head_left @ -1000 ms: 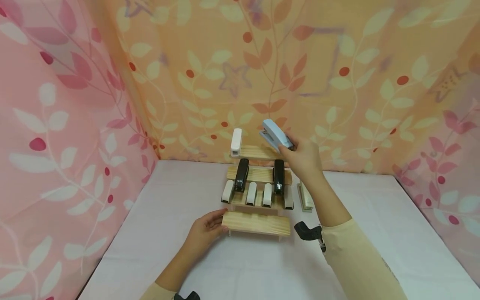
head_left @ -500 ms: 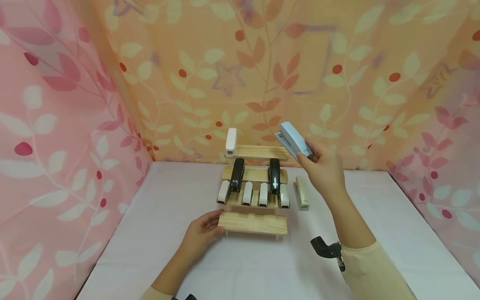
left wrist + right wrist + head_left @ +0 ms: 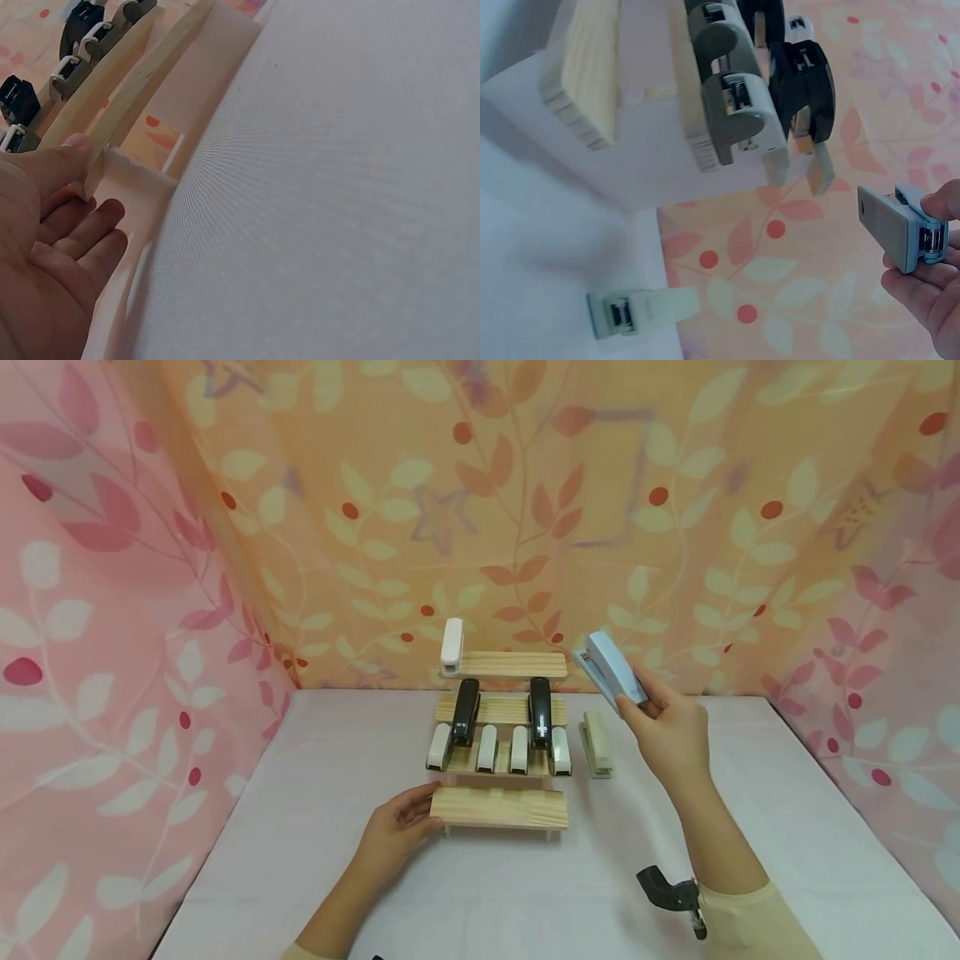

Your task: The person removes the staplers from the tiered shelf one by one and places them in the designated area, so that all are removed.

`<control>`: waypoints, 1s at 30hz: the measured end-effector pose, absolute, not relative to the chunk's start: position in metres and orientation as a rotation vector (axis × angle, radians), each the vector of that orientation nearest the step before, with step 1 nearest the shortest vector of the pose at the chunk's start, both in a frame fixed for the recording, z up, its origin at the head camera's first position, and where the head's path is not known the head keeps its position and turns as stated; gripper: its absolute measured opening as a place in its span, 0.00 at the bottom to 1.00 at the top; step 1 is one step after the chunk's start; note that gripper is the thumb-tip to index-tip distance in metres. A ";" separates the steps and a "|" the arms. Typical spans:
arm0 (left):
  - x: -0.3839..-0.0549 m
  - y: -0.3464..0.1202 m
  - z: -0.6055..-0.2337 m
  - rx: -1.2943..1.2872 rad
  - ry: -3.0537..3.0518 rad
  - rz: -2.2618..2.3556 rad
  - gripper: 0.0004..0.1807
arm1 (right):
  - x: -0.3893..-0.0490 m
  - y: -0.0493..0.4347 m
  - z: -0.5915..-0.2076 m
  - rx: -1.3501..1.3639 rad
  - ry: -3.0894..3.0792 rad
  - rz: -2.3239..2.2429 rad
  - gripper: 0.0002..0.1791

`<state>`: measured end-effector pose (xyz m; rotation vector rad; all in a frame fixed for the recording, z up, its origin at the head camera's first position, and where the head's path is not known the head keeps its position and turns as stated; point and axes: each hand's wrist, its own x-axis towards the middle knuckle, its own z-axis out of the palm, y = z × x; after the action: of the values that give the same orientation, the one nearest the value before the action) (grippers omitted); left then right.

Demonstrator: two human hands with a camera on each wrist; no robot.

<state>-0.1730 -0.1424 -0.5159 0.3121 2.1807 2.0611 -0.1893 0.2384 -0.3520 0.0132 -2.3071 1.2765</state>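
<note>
My right hand [image 3: 671, 727] grips a light blue stapler [image 3: 613, 667] in the air, right of the top step of a wooden step rack [image 3: 498, 810]. In the right wrist view the thumb and fingers hold the stapler [image 3: 900, 225] by one end. My left hand [image 3: 393, 831] pinches the left end of the rack's lowest step. The left wrist view puts the thumb [image 3: 71, 154] against the plank's edge, with other fingers below. A white stapler [image 3: 452, 646] stands at the top step's left end. Two black staplers [image 3: 540, 712] stand below it, and several small white staplers [image 3: 487, 749] line the step beneath.
A pale green stapler [image 3: 596, 745] lies on the white tablecloth [image 3: 487, 902], right of the rack. Flowered cloth [image 3: 525, 527] hangs behind and at both sides. A black wrist mount [image 3: 667, 893] sits on the right forearm.
My right hand has carried the light blue stapler rightward and lower, away from over the top step. My left hand keeps its hold on the rack. The head view has shifted slightly.
</note>
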 end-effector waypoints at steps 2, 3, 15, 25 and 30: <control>-0.172 -0.143 -0.517 0.310 2.165 2.069 0.34 | -0.186 0.241 -0.359 -0.007 -2.306 1.297 0.30; -0.172 -0.143 -0.517 0.307 2.160 2.071 0.34 | -0.185 0.243 -0.362 -0.015 -2.307 1.298 0.30; -0.171 -0.145 -0.518 0.285 2.146 2.071 0.33 | -0.184 0.259 -0.394 -0.143 -2.249 1.340 0.28; -0.173 -0.144 -0.516 0.312 2.196 2.040 0.32 | -0.188 0.277 -0.415 -0.187 -2.252 1.314 0.30; -0.174 -0.144 -0.517 0.342 2.179 2.054 0.32 | -0.194 0.287 -0.425 -0.247 -2.256 1.308 0.30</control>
<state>-0.1742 -0.1439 -0.5166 0.3415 2.1793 2.0540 -0.1938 0.2865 -0.4252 -0.2468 -2.2564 1.3080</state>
